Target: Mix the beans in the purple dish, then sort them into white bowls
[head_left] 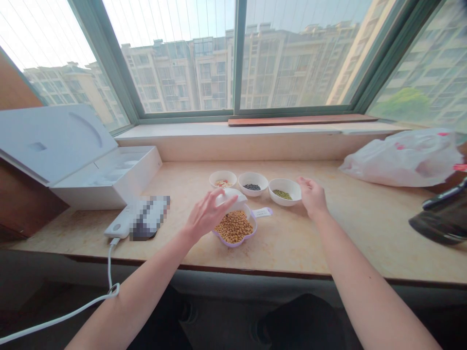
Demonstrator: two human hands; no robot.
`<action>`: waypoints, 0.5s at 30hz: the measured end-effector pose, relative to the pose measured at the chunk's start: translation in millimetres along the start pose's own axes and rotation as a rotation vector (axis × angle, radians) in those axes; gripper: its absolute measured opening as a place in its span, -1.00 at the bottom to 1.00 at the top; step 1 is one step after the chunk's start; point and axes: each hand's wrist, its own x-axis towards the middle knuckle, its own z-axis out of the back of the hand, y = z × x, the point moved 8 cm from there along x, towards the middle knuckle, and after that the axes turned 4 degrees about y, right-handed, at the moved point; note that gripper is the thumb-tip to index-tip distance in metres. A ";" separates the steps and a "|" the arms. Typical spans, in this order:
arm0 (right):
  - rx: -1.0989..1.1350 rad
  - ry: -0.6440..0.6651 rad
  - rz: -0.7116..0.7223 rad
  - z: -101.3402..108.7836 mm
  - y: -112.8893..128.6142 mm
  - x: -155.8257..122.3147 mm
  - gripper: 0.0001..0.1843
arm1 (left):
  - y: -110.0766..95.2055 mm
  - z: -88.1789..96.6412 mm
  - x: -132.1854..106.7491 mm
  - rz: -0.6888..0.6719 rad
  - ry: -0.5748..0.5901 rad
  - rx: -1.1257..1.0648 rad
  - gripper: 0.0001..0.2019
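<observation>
My left hand (207,214) grips a small white bowl (236,196), tipped over a purple-rimmed dish (235,244) with a handle. Tan soybeans (234,226) lie heaped in that dish. At the right, my right hand (314,195) is closed at the rim of a white bowl of green beans (282,195); its fingertips are partly hidden. Behind stand a white bowl of black beans (251,186) and a white bowl with pale and reddish pieces (223,183), too small to name.
An open white box (136,177) stands at the left, with a white device (119,226) on a cable and a blurred-out object (149,218) before it. A plastic bag (401,158) and a dark glossy object (440,221) sit at the right. Windows rise behind the counter (292,243).
</observation>
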 end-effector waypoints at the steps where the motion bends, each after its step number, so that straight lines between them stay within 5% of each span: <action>1: -0.005 -0.001 0.003 0.3 0.0 0.2 -0.33 | 1.0 0.5 -0.8 -0.001 -0.007 -0.013 -0.43; 7: -0.062 -0.002 0.045 0.1 5.8 -1.5 -0.39 | 34.8 21.2 3.3 0.158 -0.233 -0.301 -0.52; 11: -0.125 0.000 0.096 0.5 17.6 -4.3 -0.51 | 92.7 39.5 3.4 0.488 -0.566 -0.505 -0.50; 15: -0.267 -0.019 0.253 -0.1 49.2 -9.3 -0.63 | 145.6 27.5 -6.4 0.817 -0.656 -0.727 -0.46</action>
